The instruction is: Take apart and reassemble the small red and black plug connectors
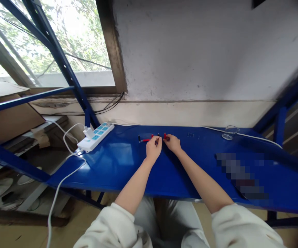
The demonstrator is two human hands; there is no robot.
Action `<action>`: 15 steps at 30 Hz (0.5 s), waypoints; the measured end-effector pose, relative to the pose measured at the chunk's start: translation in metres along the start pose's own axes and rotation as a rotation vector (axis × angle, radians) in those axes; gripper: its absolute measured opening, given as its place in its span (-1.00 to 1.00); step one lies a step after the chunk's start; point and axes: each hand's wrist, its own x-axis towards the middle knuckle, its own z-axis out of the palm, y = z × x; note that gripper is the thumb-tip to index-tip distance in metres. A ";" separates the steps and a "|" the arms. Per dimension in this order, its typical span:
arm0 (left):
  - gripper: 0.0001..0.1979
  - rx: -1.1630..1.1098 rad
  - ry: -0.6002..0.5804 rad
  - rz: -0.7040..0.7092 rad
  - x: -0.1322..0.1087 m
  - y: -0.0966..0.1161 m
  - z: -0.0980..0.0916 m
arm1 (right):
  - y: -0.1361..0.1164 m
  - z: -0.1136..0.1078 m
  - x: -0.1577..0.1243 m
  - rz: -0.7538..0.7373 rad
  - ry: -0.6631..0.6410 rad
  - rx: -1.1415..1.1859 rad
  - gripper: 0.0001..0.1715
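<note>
My left hand (153, 148) is at the back middle of the blue table, its thumb and fingers pinched together. What sits between those fingertips is too small to make out. Just to its right, my right hand (173, 143) pinches close to a small red piece (165, 135), which shows at its fingertips. A little black piece (158, 134) shows behind the gap between the two hands. Left of my left hand lie a red piece (145, 140) and a small upright black piece (139, 138), close together or joined.
Several tiny clear pieces (190, 134) lie right of my hands. A clear glass (227, 135) stands near a white cable at the back. A power strip (96, 137) with a plug lies at the left. A dark blurred-out object (238, 175) rests at the right.
</note>
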 end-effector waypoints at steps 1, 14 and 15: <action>-0.71 -0.028 0.005 0.008 -0.001 0.002 0.000 | 0.000 -0.005 -0.003 -0.026 -0.008 0.019 -0.83; -0.79 -0.094 -0.148 0.042 -0.002 0.002 0.003 | -0.004 -0.032 -0.043 -0.320 0.087 0.092 -0.73; -0.80 -0.123 -0.150 0.030 -0.002 0.001 0.003 | -0.003 -0.031 -0.042 -0.319 0.127 0.151 -0.70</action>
